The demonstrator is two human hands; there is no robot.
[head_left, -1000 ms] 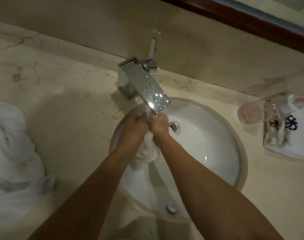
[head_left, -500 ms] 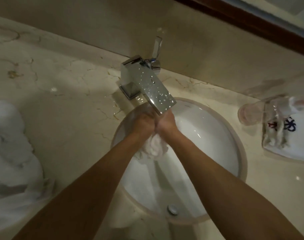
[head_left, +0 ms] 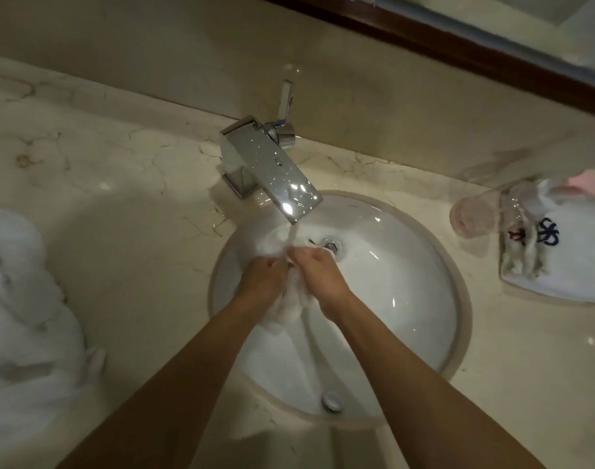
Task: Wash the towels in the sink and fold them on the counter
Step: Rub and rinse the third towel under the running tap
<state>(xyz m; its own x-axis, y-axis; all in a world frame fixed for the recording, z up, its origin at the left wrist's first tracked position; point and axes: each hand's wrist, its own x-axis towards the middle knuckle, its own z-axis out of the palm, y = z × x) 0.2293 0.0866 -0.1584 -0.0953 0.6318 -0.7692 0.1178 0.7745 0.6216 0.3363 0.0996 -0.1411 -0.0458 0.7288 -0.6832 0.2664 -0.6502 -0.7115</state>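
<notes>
Head view looks straight down on a round white porcelain sink [head_left: 421,299] set in a cream marble counter [head_left: 130,231]. Over the basin, just below the spout of the square chrome faucet [head_left: 272,170], the left hand [head_left: 260,280] and the right hand [head_left: 318,275] are pressed close together, both with fingers curled and clamped on a small white wet towel [head_left: 291,304] bunched between them. A thin stream of water [head_left: 292,236] falls from the spout onto the cloth at the fingertips. The towel sits wholly inside the sink, above the basin floor, with its loose end hanging toward the near wall.

To do this wash well, I judge the hands should rub the folds against each other under the stream, turning the bundle so fresh cloth meets the water, and keep it low in the basin so splash stays off the counter. Squeezing before lifting out would keep drips from the folding area.

The sink holds water, foam or cloth near the faucet side; which, I cannot tell. Left of the sink, a heap of white towels [head_left: 25,316] lies on the counter. Right of the sink stands a clear drinking glass [head_left: 475,216], tipped or seen from above, apparently empty, beside a white tray [head_left: 560,289] carrying wrapped toiletries.
</notes>
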